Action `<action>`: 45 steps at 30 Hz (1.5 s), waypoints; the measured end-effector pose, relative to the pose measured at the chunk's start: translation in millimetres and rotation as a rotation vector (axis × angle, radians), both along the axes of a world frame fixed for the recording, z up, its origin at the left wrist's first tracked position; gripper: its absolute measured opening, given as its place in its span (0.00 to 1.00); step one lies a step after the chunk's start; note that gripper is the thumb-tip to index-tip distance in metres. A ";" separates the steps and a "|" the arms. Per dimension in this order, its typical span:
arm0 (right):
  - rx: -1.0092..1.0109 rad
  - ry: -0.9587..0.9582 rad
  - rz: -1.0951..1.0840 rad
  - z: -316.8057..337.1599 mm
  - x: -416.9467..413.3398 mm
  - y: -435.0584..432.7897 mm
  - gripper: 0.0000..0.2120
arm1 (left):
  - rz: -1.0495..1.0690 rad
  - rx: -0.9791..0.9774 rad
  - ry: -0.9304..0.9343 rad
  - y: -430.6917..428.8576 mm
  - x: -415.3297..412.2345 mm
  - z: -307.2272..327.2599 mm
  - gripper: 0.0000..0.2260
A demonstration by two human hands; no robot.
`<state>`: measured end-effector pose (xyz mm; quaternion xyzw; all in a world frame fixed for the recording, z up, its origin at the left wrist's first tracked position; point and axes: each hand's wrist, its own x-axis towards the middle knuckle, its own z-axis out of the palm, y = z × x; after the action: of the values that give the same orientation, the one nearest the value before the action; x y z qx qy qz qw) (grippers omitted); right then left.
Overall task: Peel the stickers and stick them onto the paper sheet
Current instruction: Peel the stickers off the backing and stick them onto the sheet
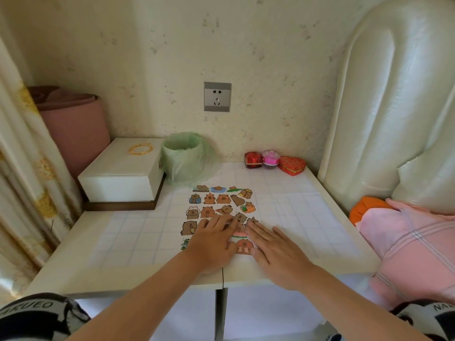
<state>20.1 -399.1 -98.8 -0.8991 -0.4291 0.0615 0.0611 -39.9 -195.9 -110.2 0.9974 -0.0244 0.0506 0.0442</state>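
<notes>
A sticker sheet (219, 200) with several brown capybara stickers lies on a white paper sheet (295, 212) ruled in a pale blue grid, which covers the white table (172, 274). My left hand (211, 241) lies flat on the lower part of the sticker sheet, fingers straight and pointing away. My right hand (273, 252) rests flat beside it at the sheet's lower right, fingertips over a sticker at the right edge. Both hands hide the lower rows of stickers. Neither hand holds anything.
A white box (123, 178) with gold bangles (140, 148) stands at the back left. A green-bagged bin (183, 156) sits beside it. Red and pink trinket boxes (273, 161) line the back wall. A padded headboard (394, 107) and pink bedding (418, 242) lie to the right.
</notes>
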 end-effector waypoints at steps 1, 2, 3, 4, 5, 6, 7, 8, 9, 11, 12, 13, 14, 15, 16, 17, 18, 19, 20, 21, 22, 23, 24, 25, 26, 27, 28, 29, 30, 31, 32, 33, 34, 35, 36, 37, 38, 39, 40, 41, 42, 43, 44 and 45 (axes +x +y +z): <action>0.000 0.015 0.000 0.0 0.0 0.2 0.38 | 0.000 -0.033 0.000 1.4 -1.0 1.4 0.32; -0.003 0.038 0.002 0.0 0.5 -0.3 0.35 | 0.001 -0.061 0.008 3.3 -1.9 1.8 0.29; -0.003 0.067 0.006 0.7 1.5 -1.2 0.31 | -0.007 -0.084 0.015 5.4 -3.5 2.1 0.27; 0.008 0.096 0.011 1.6 2.7 -2.1 0.27 | -0.026 -0.106 0.026 7.4 -6.3 1.9 0.26; 0.021 0.123 0.014 1.7 4.4 -3.3 0.27 | -0.065 -0.122 0.020 8.3 -9.6 2.1 0.26; 0.032 0.150 0.015 1.7 6.3 -4.3 0.28 | -0.119 -0.121 0.000 8.6 -13.1 2.4 0.26; 0.044 0.172 0.014 2.4 7.4 -4.8 0.30 | -0.177 -0.110 -0.013 8.5 -16.4 1.8 0.27; 0.060 0.187 0.014 4.1 7.2 -5.3 0.31 | -0.223 -0.097 -0.010 7.6 -19.9 2.5 0.28; 0.076 0.194 0.022 5.7 6.2 -5.7 0.31 | -0.259 -0.089 0.011 6.8 -22.5 2.6 0.30; 0.075 0.172 0.084 8.6 1.4 -5.9 0.32 | -0.291 -0.059 0.062 5.6 -26.7 2.8 0.31; 0.061 0.152 0.127 10.3 -3.1 -5.7 0.32 | -0.293 -0.028 0.089 6.0 -28.2 1.0 0.31; 0.036 0.131 0.163 11.1 -8.0 -5.3 0.32 | -0.290 -0.006 0.106 6.3 -29.8 0.3 0.31; -0.006 0.111 0.183 11.1 -12.1 -5.5 0.32 | -0.286 0.002 0.107 7.2 -30.5 -1.1 0.30; -0.057 0.091 0.187 10.7 -15.4 -6.7 0.32 | -0.278 -0.004 0.106 7.9 -30.4 -2.4 0.29; -0.103 0.065 0.184 10.3 -17.1 -8.4 0.32 | -0.269 -0.015 0.107 8.3 -29.9 -3.9 0.28; -0.143 0.037 0.179 10.5 -18.3 -11.8 0.31 | -0.262 -0.026 0.107 6.9 -30.3 -4.8 0.28; -0.175 0.007 0.171 11.3 -17.5 -14.4 0.31 | -0.257 -0.032 0.105 6.5 -30.0 -5.1 0.27; -0.207 -0.027 0.161 11.9 -16.6 -17.1 0.30 | -0.252 -0.032 0.108 6.1 -30.1 -6.0 0.27; -0.234 -0.067 0.151 12.7 -16.1 -19.1 0.30 | -0.248 -0.035 0.116 5.7 -31.2 -5.9 0.27; -0.246 -0.106 0.136 13.1 -16.3 -20.1 0.32 | -0.248 -0.048 0.126 6.6 -31.9 -7.0 0.27; -0.246 -0.135 0.120 12.8 -17.3 -20.3 0.35 | -0.253 -0.075 0.127 6.8 -33.0 -6.3 0.26; -0.238 -0.148 0.104 11.4 -18.3 -19.9 0.36 | -0.253 -0.120 0.117 6.7 -33.6 -5.7 0.26; -0.221 -0.144 0.086 10.6 -19.1 -19.4 0.36 | -0.241 -0.187 0.097 6.2 -33.8 -4.5 0.25; -0.199 -0.131 0.067 9.7 -19.6 -18.2 0.36 | -0.204 -0.276 0.069 5.4 -34.4 -2.5 0.24; -0.172 -0.120 0.053 10.1 -19.8 -16.3 0.35 | -0.148 -0.360 0.035 4.5 -34.9 0.0 0.23; -0.143 -0.112 0.050 11.3 -19.6 -13.2 0.36 | -0.093 -0.411 -0.003 4.3 -35.5 1.7 0.23; -0.114 -0.099 0.054 12.9 -19.7 -8.8 0.35 | -0.061 -0.414 -0.032 4.5 -36.4 3.0 0.23; -0.085 -0.078 0.062 14.3 -20.5 -3.5 0.34 | -0.050 -0.370 -0.051 4.7 -37.6 3.0 0.23; -0.063 -0.058 0.071 14.9 -21.4 2.7 0.32 | -0.050 -0.305 -0.051 4.5 -39.3 2.1 0.24; -0.051 -0.037 0.082 13.9 -22.4 8.7 0.31 | -0.053 -0.233 -0.027 4.7 -40.9 -0.7 0.24; -0.051 -0.011 0.092 12.2 -23.1 13.6 0.31 | -0.052 -0.172 0.014 4.5 -43.2 -2.2 0.25; -0.049 0.018 0.097 9.7 -23.2 17.6 0.31 | -0.050 -0.125 0.058 5.9 -44.7 -3.8 0.26; -0.047 0.039 0.097 7.2 -22.4 20.0 0.30 | -0.047 -0.096 0.089 8.1 -46.4 -3.3 0.27; -0.039 0.048 0.102 4.1 -20.3 20.8 0.30 | -0.044 -0.070 0.107 12.2 -48.1 -2.9 0.27; -0.034 0.055 0.102 3.5 -18.4 20.9 0.29 | -0.032 -0.048 0.126 18.3 -50.0 -0.5 0.27; -0.035 0.065 0.108 3.2 -16.2 19.9 0.29 | -0.016 -0.028 0.140 25.6 -52.4 1.3 0.27; -0.037 0.085 0.110 3.0 -14.8 18.4 0.28 | 0.015 -0.011 0.156 33.6 -56.4 2.2 0.27; -0.031 0.092 0.111 3.0 -13.8 17.1 0.28 | 0.049 0.000 0.168 41.4 -60.2 2.0 0.27; -0.025 0.087 0.112 2.8 -13.3 16.3 0.27 | 0.086 0.002 0.182 47.4 -64.6 2.2 0.27; -0.018 0.080 0.114 2.7 -13.5 16.2 0.27 | 0.119 -0.005 0.196 52.3 -68.4 1.6 0.27; -0.004 0.079 0.113 2.9 -13.6 16.7 0.27 | 0.146 -0.016 0.209 55.6 -71.3 1.6 0.27; 0.028 0.080 0.106 3.5 -13.9 17.8 0.27 | 0.164 -0.029 0.209 58.5 -73.1 -0.2 0.27; 0.066 0.089 0.089 6.1 -14.3 18.9 0.26 | 0.179 -0.031 0.212 59.7 -74.5 0.7 0.27; 0.104 0.103 0.074 8.0 -13.1 20.8 0.25 | 0.184 -0.037 0.213 59.9 -75.4 0.6 0.27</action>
<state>7.0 -378.3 -90.8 -0.8738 -0.4611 0.0875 0.1272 -115.3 -136.0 -109.6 0.9942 0.0731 -0.0513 0.0602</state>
